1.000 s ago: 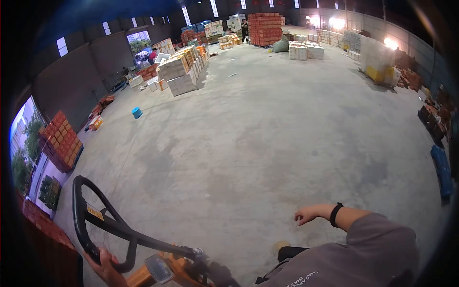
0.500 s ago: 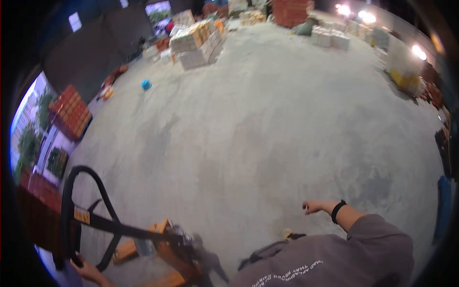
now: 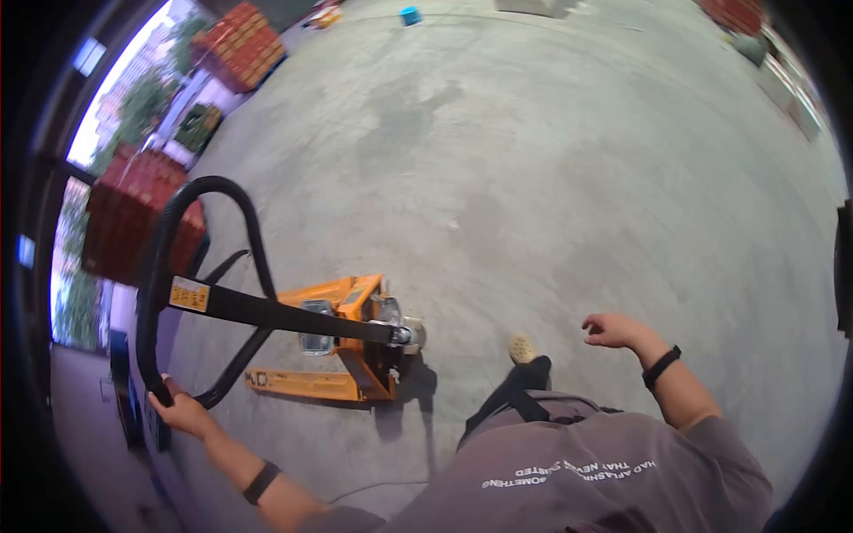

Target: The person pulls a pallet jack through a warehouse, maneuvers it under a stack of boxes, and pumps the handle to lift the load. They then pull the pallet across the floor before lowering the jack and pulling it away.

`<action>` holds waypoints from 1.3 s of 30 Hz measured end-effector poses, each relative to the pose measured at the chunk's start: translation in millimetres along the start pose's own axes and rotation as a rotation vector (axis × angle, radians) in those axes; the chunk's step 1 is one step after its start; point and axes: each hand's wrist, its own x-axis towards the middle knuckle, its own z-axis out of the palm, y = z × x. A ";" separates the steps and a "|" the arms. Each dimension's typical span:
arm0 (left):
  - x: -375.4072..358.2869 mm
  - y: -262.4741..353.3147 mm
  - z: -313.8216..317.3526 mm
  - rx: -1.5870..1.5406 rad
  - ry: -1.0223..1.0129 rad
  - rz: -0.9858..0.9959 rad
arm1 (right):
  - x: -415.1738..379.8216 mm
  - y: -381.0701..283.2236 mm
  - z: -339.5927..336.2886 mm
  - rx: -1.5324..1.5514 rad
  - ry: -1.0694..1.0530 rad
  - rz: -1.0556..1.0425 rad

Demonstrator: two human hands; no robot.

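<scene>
My left hand (image 3: 184, 413) is closed round the lower corner of the black loop handle (image 3: 258, 238) of a pallet jack. The handle's bar, with a yellow label near the loop, runs right to the jack's orange body (image 3: 376, 377). Its orange forks (image 3: 306, 384) lie low over the floor and point left. My right hand (image 3: 613, 330) hangs over bare concrete on the right, fingers loosely bent and apart, holding nothing. A light-coloured shoe (image 3: 522, 348) shows below my dark trouser leg.
Red stacks of goods (image 3: 142, 213) stand on the left by the bright opening, with another red stack (image 3: 240, 46) farther back. A small blue bucket (image 3: 410, 15) sits on the far floor. A thin cable (image 3: 378, 485) lies near my body.
My view has tipped down and turned left, so the pallet jack and both arms show more fully. My left hand stays on the handle, and my right hand remains free.
</scene>
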 end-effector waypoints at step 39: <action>-90.2 319.1 270.3 -0.959 -0.791 -0.600 | 475.0 96.2 -416.0 -0.133 -0.222 -0.020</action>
